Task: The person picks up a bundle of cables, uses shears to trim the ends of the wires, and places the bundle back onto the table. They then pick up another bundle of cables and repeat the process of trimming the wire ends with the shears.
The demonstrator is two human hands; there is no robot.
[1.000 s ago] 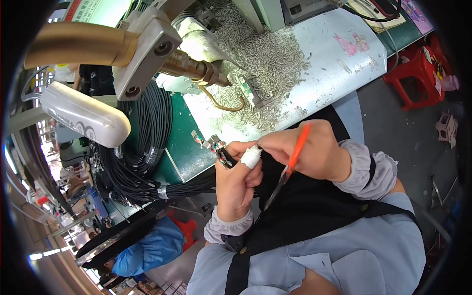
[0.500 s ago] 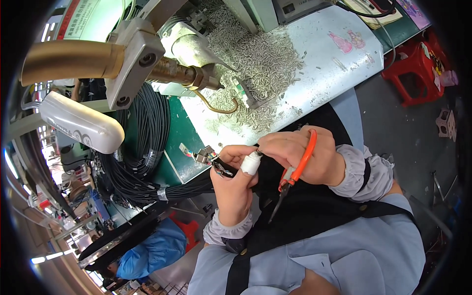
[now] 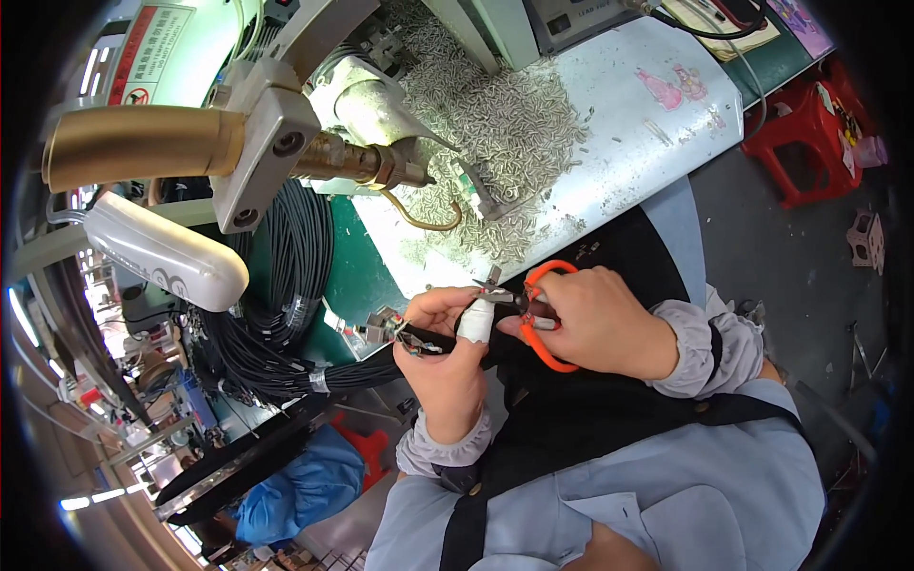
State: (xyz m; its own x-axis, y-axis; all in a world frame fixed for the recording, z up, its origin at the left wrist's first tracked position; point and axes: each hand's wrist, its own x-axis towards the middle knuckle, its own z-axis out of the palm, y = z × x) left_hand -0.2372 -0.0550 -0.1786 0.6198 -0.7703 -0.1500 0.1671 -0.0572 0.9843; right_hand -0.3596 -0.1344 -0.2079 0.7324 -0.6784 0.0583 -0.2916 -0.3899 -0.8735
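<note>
A black apron [image 3: 571,419] covers the front of a pale blue shirt [image 3: 514,523]. Just beyond it, the right hand [image 3: 609,324] has its fingers closed around the orange handles of a pair of cutters [image 3: 549,357], whose tips point left, beside the other thumb. That thumb wears a white wrap [image 3: 474,322] (its tip is partly behind the blades). The left hand [image 3: 441,369] has its fingers clamped on cable ends with metal connectors [image 3: 384,326], which stick out on its left, near the edge of the green bench [image 3: 354,249]. Black cables [image 3: 309,249] lie coiled to the left. Farther off, small silvery pieces [image 3: 509,119] are heaped on a white sheet [image 3: 633,133], and a red stool [image 3: 790,147] stands right of the bench.
</note>
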